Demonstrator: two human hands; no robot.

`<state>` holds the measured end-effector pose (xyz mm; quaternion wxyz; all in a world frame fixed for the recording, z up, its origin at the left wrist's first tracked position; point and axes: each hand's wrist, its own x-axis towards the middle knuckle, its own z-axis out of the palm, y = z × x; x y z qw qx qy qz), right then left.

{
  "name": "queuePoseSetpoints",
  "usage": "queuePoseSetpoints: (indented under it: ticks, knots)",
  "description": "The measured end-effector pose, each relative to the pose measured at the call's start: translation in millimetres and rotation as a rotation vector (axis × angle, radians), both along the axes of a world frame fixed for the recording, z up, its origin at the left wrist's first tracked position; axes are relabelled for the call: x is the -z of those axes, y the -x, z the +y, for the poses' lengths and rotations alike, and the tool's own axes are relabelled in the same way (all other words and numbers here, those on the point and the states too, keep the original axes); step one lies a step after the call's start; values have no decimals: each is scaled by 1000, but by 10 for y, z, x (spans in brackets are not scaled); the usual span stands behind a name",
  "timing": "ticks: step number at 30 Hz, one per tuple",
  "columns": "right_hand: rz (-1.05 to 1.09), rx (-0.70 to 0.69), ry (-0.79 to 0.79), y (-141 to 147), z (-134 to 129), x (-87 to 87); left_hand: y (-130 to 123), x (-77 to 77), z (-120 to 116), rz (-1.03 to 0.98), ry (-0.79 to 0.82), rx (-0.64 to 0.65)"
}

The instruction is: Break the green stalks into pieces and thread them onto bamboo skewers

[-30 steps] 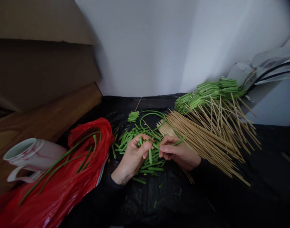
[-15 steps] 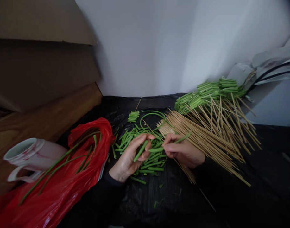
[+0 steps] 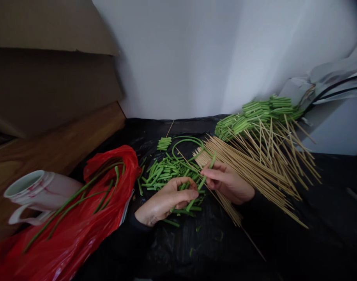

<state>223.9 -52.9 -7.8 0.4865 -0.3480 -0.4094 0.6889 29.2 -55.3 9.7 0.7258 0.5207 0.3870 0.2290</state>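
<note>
My right hand point(image 3: 227, 181) pinches a long green garlic scape point(image 3: 212, 160) near its middle, its upper end pointing up and away. Lower down, the thumb and fingers of my left hand point(image 3: 168, 197) close on the same stem. A few short scape pieces also show inside the curled left fingers. Beneath both hands spreads a loose pile of cut scape pieces point(image 3: 163, 171). Just behind the pile lies a curled, uncut scape point(image 3: 174, 150). Farther back, a small row of pieces point(image 3: 164, 143) sits threaded on a bamboo skewer point(image 3: 170, 128).
Bare bamboo skewers point(image 3: 254, 175) lie in a thick bundle to the right. Behind them are stacked filled skewers point(image 3: 256, 113) against the white wall. On the left, a red plastic bag point(image 3: 87, 226) holds whole scapes beside a tipped white pitcher point(image 3: 58, 191). Black plastic sheeting point(image 3: 178, 249) covers the surface.
The scape in my right hand has swung from nearly level to steeply slanted. My left hand has turned over and its thumb now meets the stem's lower part.
</note>
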Motion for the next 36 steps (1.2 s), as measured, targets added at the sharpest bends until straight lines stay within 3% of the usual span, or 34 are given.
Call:
queuePoseSetpoints:
  ticks: [9, 17, 24, 29, 36]
  knots:
    - [-51, -9, -71, 25, -2, 48, -41, -39, -15, 106, -70, -27]
    - [-2, 35, -17, 7, -1, 0, -44, 17, -22, 116, -91, -68]
    - [-11, -29, -57, 8, -13, -18, -39, 20, -10, 60, -146, -131]
    - [33, 33, -47, -28, 14, -19, -40, 19, -9, -5, -113, -151]
    - [26, 123, -8, -47, 41, -30, 26, 59, 15, 37, -108, -24]
